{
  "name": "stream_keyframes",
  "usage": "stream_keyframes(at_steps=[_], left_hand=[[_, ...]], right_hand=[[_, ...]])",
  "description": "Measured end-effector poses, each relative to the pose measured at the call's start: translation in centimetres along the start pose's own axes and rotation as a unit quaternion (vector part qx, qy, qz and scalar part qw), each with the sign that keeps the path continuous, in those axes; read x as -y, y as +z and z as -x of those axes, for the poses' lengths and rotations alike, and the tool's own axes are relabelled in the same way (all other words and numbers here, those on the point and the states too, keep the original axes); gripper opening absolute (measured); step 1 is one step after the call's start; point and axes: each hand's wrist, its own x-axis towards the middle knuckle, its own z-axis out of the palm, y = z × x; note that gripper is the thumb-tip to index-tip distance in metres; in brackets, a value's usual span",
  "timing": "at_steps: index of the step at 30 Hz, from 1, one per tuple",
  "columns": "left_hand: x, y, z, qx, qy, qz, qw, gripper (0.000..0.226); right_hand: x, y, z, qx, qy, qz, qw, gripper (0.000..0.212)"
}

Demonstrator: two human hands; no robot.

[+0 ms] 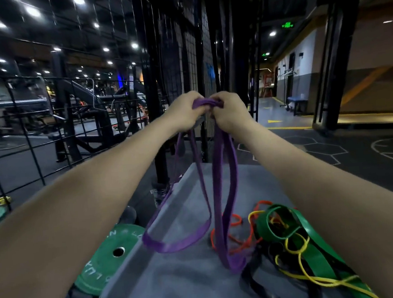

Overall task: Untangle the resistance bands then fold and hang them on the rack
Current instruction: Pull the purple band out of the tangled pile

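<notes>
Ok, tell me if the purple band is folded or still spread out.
Folded: both hands grip the purple band bunched at the top, several loops hanging.

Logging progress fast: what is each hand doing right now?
Left hand: closed, gripping the purple band at its bunched top.
Right hand: closed, gripping the same purple band right beside the left.

A green exit sign glows overhead, characters unreadable; the green weight plate bears partly legible white lettering.
</notes>
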Motion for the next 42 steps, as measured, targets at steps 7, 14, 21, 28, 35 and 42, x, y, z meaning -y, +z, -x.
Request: stream_keyframes(at_steps=[7, 14, 21, 28, 35, 42], left_hand=[[2.0, 1.9, 3.1, 0.095, -0.05, 0.126, 0.986, 0.024], [3.8, 2.7, 4.3, 0.088, -0.096, 0.211, 0.969, 0.021], [4.1, 2.7, 5.0, 0.109, -0.111, 0.207, 0.966, 0.023], [4.9, 4.9, 6.4, 0.074, -0.142, 0.234, 0.959, 0.019], [4.8, 2.7, 5.4, 0.078, -0.129, 0.196, 0.969, 0.03], [4.3, 6.1, 6.9, 0.061, -0.091, 0.29, 0.951, 0.028]], right_hand=[[-0.5, -0.1, 1.1, -0.034, -0.009, 0.016, 0.999, 0.027], [-1.3, 0.9, 1.1, -0.022, -0.013, 0.027, 0.999, 0.033], [-0.7, 0.8, 0.9, -0.022, -0.034, 0.032, 0.999, 0.037], [-1.6, 1.1, 1.6, -0.016, -0.043, 0.045, 0.998, 0.033], [-1.0, -0.1, 1.1, -0.023, -0.042, 0.057, 0.997, 0.037], [0.0, 2.0, 1.5, -0.039, -0.002, -0.02, 0.999, 0.037]])
